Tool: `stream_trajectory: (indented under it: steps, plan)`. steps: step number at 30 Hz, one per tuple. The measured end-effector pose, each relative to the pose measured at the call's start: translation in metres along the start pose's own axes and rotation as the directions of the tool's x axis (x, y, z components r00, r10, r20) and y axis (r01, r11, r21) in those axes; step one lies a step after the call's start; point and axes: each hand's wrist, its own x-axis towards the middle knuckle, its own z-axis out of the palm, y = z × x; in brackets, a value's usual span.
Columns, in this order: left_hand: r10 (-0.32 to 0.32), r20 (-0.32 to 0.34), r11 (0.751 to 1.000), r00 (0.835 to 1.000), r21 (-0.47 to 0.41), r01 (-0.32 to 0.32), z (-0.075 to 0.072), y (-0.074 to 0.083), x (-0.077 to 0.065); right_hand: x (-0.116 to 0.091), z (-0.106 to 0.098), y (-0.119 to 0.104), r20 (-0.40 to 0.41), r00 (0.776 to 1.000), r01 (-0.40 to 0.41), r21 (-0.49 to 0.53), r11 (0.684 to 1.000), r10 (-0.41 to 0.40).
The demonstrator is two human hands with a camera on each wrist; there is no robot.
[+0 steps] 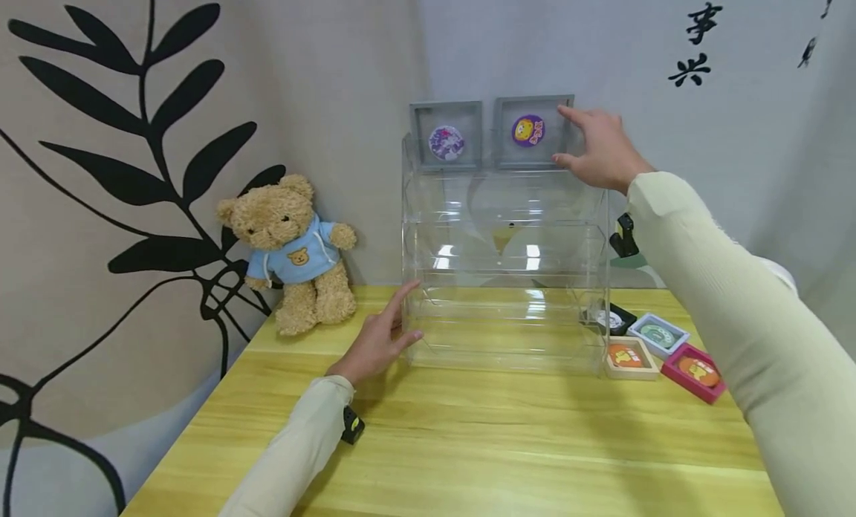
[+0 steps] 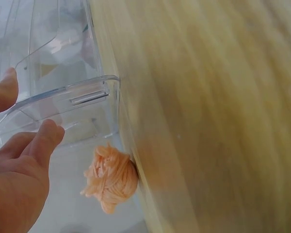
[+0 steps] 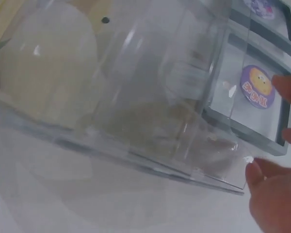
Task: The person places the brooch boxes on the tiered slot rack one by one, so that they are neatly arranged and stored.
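A clear acrylic tiered rack (image 1: 504, 272) stands on the table. On its top tier, a grey square frame (image 1: 504, 157) holding a purple round badge (image 1: 528, 131) leans back. My right hand (image 1: 605, 149) is at that frame's right side, index finger near the upper corner and thumb lower down; in the right wrist view its fingertips (image 3: 285, 90) overlap the frame's edge. Left of it stands a second grey frame (image 1: 423, 119) with a lilac badge (image 1: 446, 142). My left hand (image 1: 376, 342) is beside the rack's left side, fingers extended and spread from the thumb.
Right of the rack lie a black frame (image 1: 622, 321), a pale blue frame (image 1: 658, 334), a cream frame (image 1: 631, 359) and a red frame (image 1: 693, 372). A teddy bear (image 1: 294, 253) sits at left. Peach yarn (image 2: 111, 179) lies near the rack in the left wrist view.
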Motion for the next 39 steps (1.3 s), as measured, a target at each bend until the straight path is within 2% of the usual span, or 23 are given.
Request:
stream_trajectory:
  steps: [6, 12, 19, 25, 30, 35, 39]
  plan:
    - [-0.003, -0.011, 1.000, 1.000, -0.002, 0.003, -0.001, 0.000, -0.001, -0.022, 0.009, 0.006, -0.054, 0.998, 0.040, -0.015, 0.999, -0.041]
    - [0.009, -0.007, 1.000, 1.000, 0.013, -0.009, 0.001, -0.001, 0.001, -0.064, 0.021, 0.017, -0.118, 0.987, 0.102, -0.036, 0.994, -0.105]
    - [0.014, -0.031, 0.999, 0.999, 0.036, -0.013, 0.000, -0.002, 0.000, -0.113, 0.041, 0.034, -0.086, 0.987, 0.137, -0.027, 0.990, -0.138]
    - [0.023, -0.020, 0.999, 1.000, 0.027, -0.023, 0.001, 0.000, 0.002, -0.153, 0.053, 0.068, -0.063, 0.988, 0.143, -0.017, 0.990, -0.144]
    - [0.019, -0.027, 0.999, 0.999, 0.032, -0.018, 0.003, 0.001, 0.002, -0.185, 0.060, 0.102, 0.040, 0.990, 0.141, -0.068, 0.988, -0.139]
    - [0.013, -0.026, 0.999, 1.000, 0.034, -0.013, 0.003, 0.000, 0.002, -0.208, 0.066, 0.138, 0.211, 0.976, 0.078, -0.148, 0.986, -0.045]
    - [0.010, -0.021, 1.000, 1.000, 0.026, -0.009, 0.002, 0.000, 0.001, -0.222, 0.069, 0.162, 0.288, 0.957, 0.012, -0.188, 0.982, 0.043]
